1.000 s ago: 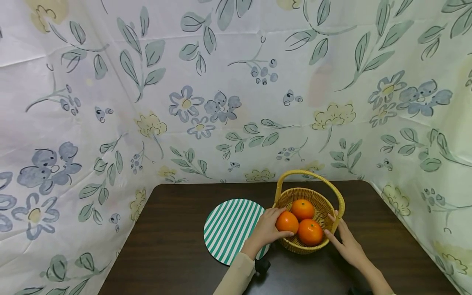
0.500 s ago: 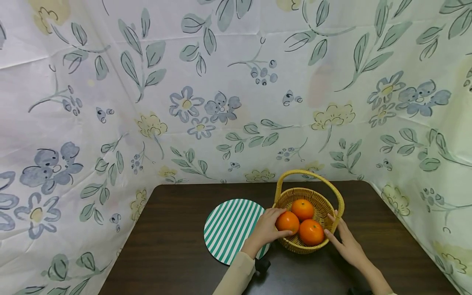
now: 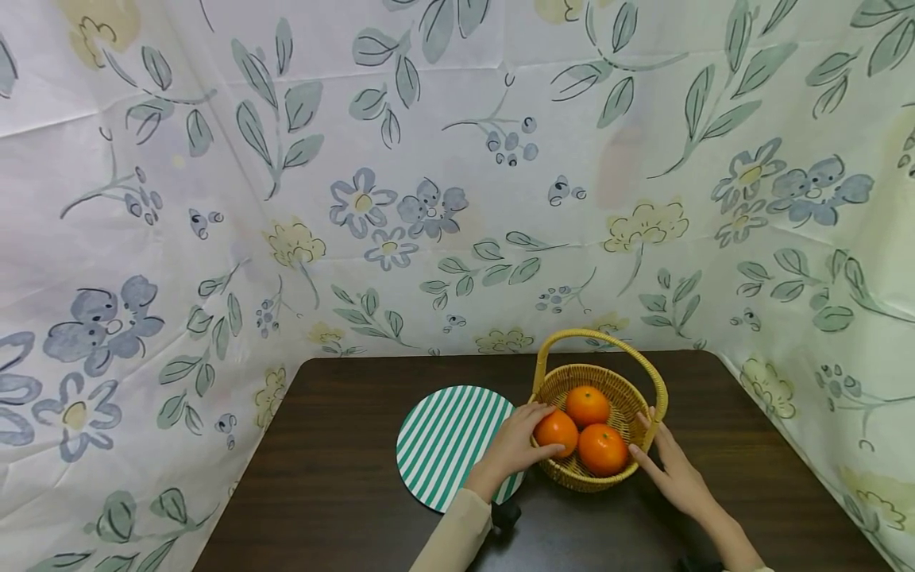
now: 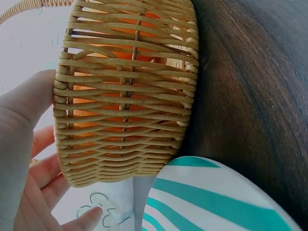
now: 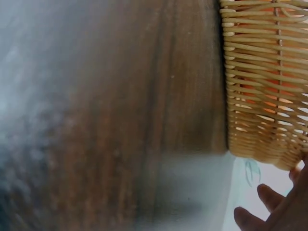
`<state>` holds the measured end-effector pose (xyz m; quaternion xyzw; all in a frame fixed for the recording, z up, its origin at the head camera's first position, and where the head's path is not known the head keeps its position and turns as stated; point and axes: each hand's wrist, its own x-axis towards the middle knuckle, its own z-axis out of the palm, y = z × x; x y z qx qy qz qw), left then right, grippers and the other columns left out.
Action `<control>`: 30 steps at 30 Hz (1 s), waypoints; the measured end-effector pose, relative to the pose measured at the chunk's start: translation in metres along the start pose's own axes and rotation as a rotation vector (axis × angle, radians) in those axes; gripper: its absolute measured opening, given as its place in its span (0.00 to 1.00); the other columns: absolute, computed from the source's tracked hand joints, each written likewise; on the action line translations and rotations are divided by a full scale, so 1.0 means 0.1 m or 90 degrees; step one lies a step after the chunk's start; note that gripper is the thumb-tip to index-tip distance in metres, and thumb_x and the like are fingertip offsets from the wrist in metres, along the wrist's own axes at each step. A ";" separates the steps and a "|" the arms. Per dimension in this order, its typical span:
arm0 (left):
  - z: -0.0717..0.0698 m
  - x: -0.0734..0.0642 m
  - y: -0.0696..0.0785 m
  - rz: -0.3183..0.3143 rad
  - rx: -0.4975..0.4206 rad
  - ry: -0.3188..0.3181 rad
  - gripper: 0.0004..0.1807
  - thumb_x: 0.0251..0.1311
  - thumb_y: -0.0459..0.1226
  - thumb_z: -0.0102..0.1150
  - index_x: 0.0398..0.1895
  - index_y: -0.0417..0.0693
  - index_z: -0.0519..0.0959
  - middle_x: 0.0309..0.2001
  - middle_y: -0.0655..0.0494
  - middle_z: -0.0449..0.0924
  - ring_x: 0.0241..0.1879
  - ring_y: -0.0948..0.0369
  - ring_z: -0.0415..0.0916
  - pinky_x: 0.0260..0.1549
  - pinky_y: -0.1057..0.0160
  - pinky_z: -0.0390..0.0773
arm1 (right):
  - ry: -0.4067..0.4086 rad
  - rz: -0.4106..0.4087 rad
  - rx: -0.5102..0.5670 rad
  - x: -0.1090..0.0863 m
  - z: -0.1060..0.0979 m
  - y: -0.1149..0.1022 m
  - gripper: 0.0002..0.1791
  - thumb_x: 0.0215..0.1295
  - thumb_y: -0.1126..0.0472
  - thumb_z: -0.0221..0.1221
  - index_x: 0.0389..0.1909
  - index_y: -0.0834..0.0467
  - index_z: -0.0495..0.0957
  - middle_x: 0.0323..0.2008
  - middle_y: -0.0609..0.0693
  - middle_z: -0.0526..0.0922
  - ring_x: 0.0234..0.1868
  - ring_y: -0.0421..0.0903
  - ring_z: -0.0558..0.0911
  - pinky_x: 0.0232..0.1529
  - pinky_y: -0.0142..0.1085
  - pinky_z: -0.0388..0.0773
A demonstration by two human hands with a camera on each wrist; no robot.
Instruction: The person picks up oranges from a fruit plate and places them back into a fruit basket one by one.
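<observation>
A yellow woven basket [image 3: 581,480] with a tall arched handle stands on the table, holding three oranges. My left hand [image 3: 511,442] reaches over its left rim, fingers and thumb about the left orange [image 3: 556,433]. Beside that lie the back orange [image 3: 588,406] and the front orange [image 3: 603,450]. At the right rim, my right hand [image 3: 677,478] holds the basket near the handle's foot, thumb at the front. The left wrist view has the left hand's thumb [image 4: 33,98] against the rim; its fingertips are partly hidden. The right wrist view catches only part of the right hand [image 5: 288,209].
A round mat [image 3: 450,445] with green and white stripes lies left of the basket, partly under the left forearm. The dark wooden table [image 3: 322,477] meets a floral cloth [image 3: 429,159] at the back and sides.
The left and front oranges shift very slightly within the basket, with small movements of the left hand. The right hand and the basket stay put.
</observation>
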<state>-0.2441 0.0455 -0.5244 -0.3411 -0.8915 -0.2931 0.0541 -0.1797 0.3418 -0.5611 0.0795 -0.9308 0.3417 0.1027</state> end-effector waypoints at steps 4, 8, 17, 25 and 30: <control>-0.05 -0.02 0.01 0.000 0.004 -0.003 0.34 0.57 0.59 0.54 0.66 0.57 0.66 0.65 0.56 0.65 0.65 0.57 0.61 0.58 0.54 0.69 | -0.008 -0.001 -0.004 0.01 -0.03 0.00 0.36 0.70 0.51 0.48 0.73 0.53 0.44 0.73 0.51 0.32 0.67 0.71 0.49 0.42 0.75 0.56; -0.06 -0.03 0.00 -0.006 0.011 -0.003 0.34 0.57 0.60 0.52 0.66 0.58 0.65 0.65 0.57 0.65 0.65 0.58 0.61 0.58 0.56 0.69 | -0.016 0.003 -0.014 0.01 -0.04 0.01 0.37 0.70 0.50 0.48 0.73 0.52 0.42 0.73 0.52 0.32 0.67 0.71 0.49 0.42 0.75 0.56; -0.07 -0.06 -0.02 0.014 0.019 -0.011 0.35 0.56 0.61 0.53 0.66 0.61 0.65 0.65 0.59 0.64 0.65 0.59 0.61 0.56 0.58 0.71 | -0.019 0.010 -0.027 0.01 -0.08 -0.01 0.38 0.70 0.48 0.47 0.74 0.51 0.40 0.73 0.60 0.38 0.68 0.69 0.48 0.45 0.73 0.56; -0.13 -0.10 -0.04 0.030 0.026 -0.007 0.35 0.56 0.60 0.53 0.66 0.60 0.64 0.65 0.58 0.65 0.66 0.59 0.60 0.59 0.54 0.67 | 0.002 -0.010 -0.007 0.01 -0.13 -0.04 0.41 0.68 0.51 0.51 0.74 0.48 0.37 0.72 0.61 0.41 0.68 0.70 0.48 0.49 0.72 0.54; -0.16 -0.12 -0.09 0.010 0.022 0.001 0.37 0.56 0.60 0.53 0.68 0.59 0.62 0.67 0.61 0.62 0.67 0.59 0.58 0.61 0.53 0.65 | 0.020 -0.027 0.000 0.04 -0.19 -0.06 0.42 0.67 0.52 0.53 0.73 0.45 0.38 0.72 0.60 0.43 0.67 0.70 0.50 0.49 0.71 0.56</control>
